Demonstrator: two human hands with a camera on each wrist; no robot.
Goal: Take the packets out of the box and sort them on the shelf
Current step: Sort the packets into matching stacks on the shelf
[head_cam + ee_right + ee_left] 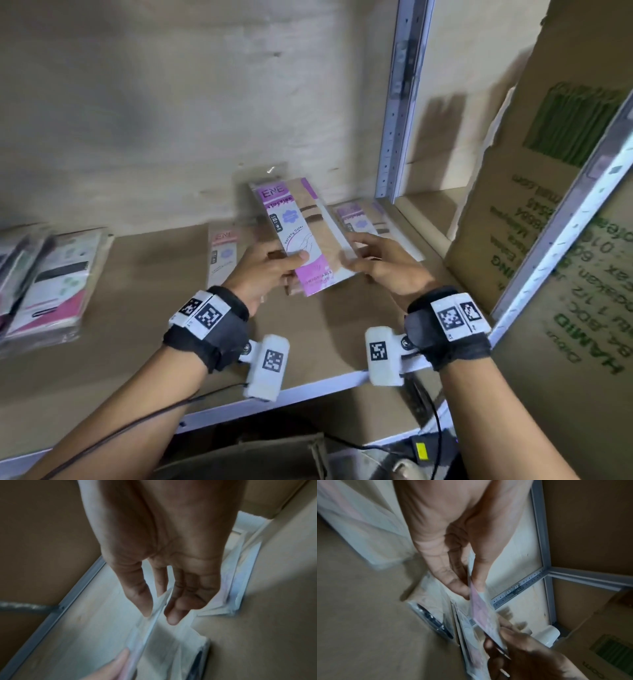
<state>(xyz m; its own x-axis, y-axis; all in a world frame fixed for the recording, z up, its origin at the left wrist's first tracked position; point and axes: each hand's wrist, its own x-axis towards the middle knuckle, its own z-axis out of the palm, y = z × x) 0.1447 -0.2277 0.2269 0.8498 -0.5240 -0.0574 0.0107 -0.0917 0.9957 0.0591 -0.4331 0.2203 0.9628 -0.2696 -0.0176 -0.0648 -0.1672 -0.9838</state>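
Holding a small stack of purple stocking packets (303, 236) above the shelf (144, 308), the left hand (263, 270) pinches its lower edge, thumb on top, probably to fan them for sorting. The right hand (380, 263) has its fingers (173, 615) around the rightmost packet's edge, apparently peeling it off toward the matching purple pile (366, 222) just behind. A pink-topped packet (222, 253) lies left; darker packets (51, 281) sit far left; the cardboard box (555, 192) stands to the right.

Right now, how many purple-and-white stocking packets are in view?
3 at least: the purple-and-white stocking packet held up by both hands, one lying flat on the shelf to its left, one behind the right hand. Stacks may hide more.
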